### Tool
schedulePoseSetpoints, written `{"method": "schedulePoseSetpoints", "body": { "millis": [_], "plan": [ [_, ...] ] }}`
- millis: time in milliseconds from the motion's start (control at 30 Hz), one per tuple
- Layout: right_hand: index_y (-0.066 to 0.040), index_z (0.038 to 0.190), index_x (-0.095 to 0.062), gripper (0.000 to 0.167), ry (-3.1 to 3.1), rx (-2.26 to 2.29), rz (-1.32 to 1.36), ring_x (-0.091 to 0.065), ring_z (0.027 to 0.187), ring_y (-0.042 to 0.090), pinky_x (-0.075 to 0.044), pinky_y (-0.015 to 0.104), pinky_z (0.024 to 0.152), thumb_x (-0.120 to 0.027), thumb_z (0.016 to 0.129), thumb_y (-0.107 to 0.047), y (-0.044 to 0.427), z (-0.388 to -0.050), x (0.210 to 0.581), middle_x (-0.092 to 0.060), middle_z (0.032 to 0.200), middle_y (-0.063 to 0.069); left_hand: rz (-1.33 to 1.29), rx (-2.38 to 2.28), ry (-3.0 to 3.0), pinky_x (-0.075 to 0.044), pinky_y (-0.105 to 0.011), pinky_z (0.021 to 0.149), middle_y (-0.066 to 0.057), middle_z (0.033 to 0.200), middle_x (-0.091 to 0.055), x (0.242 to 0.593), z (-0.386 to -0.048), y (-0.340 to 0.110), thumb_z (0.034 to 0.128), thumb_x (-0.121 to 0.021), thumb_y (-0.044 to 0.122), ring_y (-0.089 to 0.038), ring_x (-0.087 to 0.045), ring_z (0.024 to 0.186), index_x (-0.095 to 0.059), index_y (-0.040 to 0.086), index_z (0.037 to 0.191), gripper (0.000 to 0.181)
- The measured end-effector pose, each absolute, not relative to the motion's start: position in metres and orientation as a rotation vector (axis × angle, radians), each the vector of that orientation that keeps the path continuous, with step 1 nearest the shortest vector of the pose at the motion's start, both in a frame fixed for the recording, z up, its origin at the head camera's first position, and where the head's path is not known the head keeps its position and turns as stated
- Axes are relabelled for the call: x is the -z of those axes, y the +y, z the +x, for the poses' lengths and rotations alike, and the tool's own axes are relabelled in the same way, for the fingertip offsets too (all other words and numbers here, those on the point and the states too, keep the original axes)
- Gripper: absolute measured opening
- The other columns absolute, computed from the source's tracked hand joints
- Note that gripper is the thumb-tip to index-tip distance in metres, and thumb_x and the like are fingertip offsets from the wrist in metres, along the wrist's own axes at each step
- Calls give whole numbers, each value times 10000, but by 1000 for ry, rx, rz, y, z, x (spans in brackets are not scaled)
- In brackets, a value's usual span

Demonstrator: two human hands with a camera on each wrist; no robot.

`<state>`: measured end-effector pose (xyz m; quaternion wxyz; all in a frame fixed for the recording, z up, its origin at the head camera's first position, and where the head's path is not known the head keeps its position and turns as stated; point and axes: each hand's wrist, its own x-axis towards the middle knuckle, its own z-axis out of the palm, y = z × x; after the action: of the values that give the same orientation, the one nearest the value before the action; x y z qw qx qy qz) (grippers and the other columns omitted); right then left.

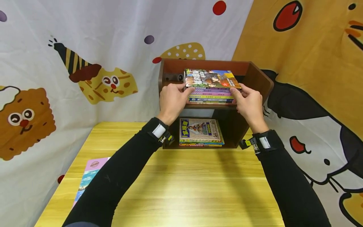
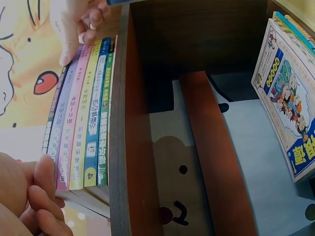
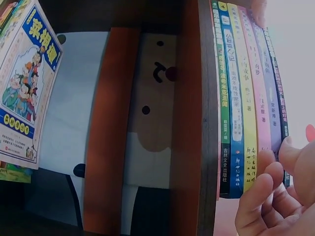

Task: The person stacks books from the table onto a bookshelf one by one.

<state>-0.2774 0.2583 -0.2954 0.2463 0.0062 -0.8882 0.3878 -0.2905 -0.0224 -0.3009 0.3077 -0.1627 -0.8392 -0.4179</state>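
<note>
A stack of thin books with colourful spines lies flat on the upper level of a small brown bookshelf. On top is a book with an illustrated cover and a dark spine. My left hand grips this top book at its left end, thumb at the spine side. At the opposite end my right hand holds it likewise, with the thumb on the dark spine in the right wrist view. Fingertips behind the ends are partly hidden.
More books lie stacked on the lower level. A pink and blue booklet is on the wooden table at left, partly under my left sleeve. A cartoon-printed cloth hangs behind the shelf.
</note>
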Motion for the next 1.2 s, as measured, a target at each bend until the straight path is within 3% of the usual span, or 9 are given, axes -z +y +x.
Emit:
{"method": "schedulePoseSetpoints", "body": {
  "millis": [400,667,900,1033,1200],
  "plan": [
    [-227,1473,-438,756,-2425,-1098,47,-553,470,207,-454,278,411,-545,862,-660,258,-280,298,-651,704,111,-421,1052,-2235,-179,-303,370,48,407,-448,303,-291,-24,920,-616,497,-176,-390,330,-746,152,1128,423],
    [-234,1480,-424,727,-2394,-1208,48,-572,478,228,-479,275,428,-555,881,-624,255,-277,302,-678,749,122,-424,1085,-2246,-224,-317,355,135,475,-544,303,-290,-22,931,-610,473,-109,-446,342,-713,139,1178,428],
    [-236,1488,-409,737,-2407,-1157,78,-568,489,257,-494,291,440,-547,881,-631,259,-277,305,-673,736,104,-435,1082,-2259,-205,-313,339,121,467,-531,305,-288,-23,974,-547,436,-152,-405,320,-704,135,1196,405],
    [-262,1496,-388,697,-2375,-1255,65,-554,484,254,-490,299,439,-543,906,-599,259,-272,309,-674,779,152,-446,1133,-2218,-264,-316,365,144,546,-592,305,-282,-25,987,-537,372,-37,-509,400,-696,116,1213,377],
    [-222,1396,-540,502,-2163,-1412,46,-510,451,250,-440,294,380,-539,964,-477,252,-252,323,-637,767,180,-475,1256,-2145,-382,-317,428,146,611,-615,310,-264,-36,995,-530,330,8,-574,517,-749,140,1069,299]
  ]
}}
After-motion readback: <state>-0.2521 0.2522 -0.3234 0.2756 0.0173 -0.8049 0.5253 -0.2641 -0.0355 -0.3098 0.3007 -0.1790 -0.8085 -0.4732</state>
